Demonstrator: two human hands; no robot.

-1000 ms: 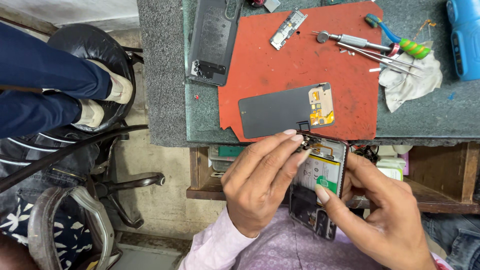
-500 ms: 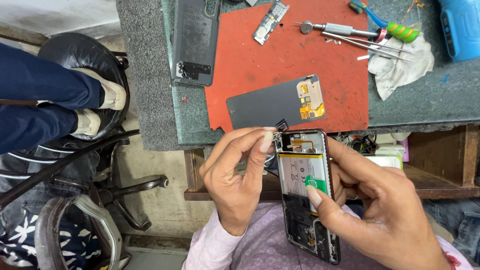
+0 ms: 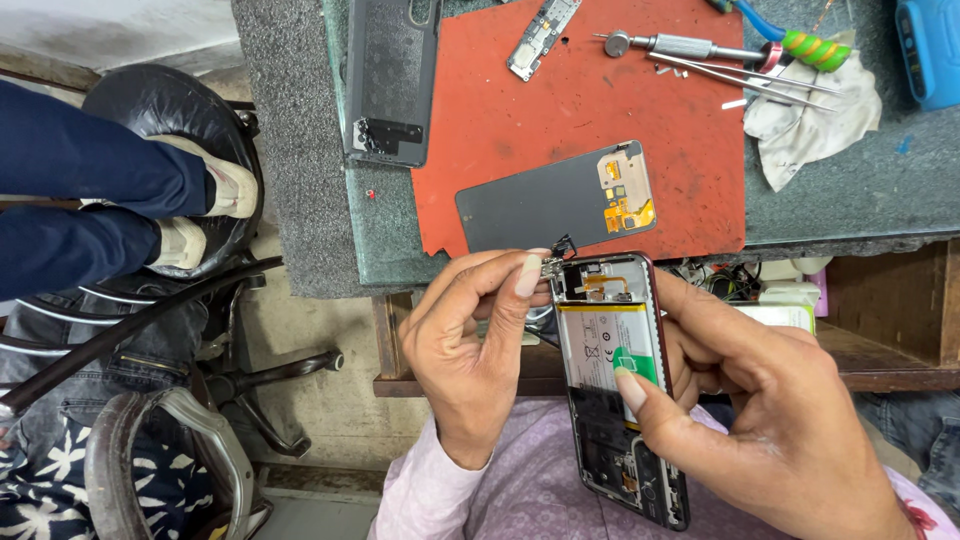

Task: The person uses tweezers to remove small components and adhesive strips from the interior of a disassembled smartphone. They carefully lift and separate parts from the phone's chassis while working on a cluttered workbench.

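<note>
Compared with a second ago, we have lifted the opened phone [image 3: 620, 385] higher and closer to the bench edge, and our left hand [image 3: 470, 360] has moved from mid-frame of the phone up to its top corner. Its thumb and forefinger are now pinched together on a small metal part with a dark flex tail [image 3: 556, 258] just at the phone's top-left corner; we judge the work has reached the point of lifting or seating that part, though which we cannot tell. Our right hand [image 3: 770, 420] cradles the phone from its right side, fingers wrapped behind the frame, the thumb [image 3: 632, 385] pressed flat on the battery by a green tab [image 3: 636, 362]. The phone is a long dark-red-edged rectangle, its interior showing a pale, smooth battery and dark, crowded boards below. Beyond the phone's top edge lies a matte grey display panel [image 3: 556, 200] with an orange flex patch, on a scuffed red rubber mat [image 3: 640, 110]. Farther from the phone on that mat: a slim circuit board [image 3: 543, 24], a metal-shafted screwdriver [image 3: 690, 46] and fine tweezers [image 3: 740, 80] over a crumpled white cloth [image 3: 815, 115]. Left of the mat, a dark back cover [image 3: 390, 75] rests on the speckled stone benchtop [image 3: 290, 130].
</note>
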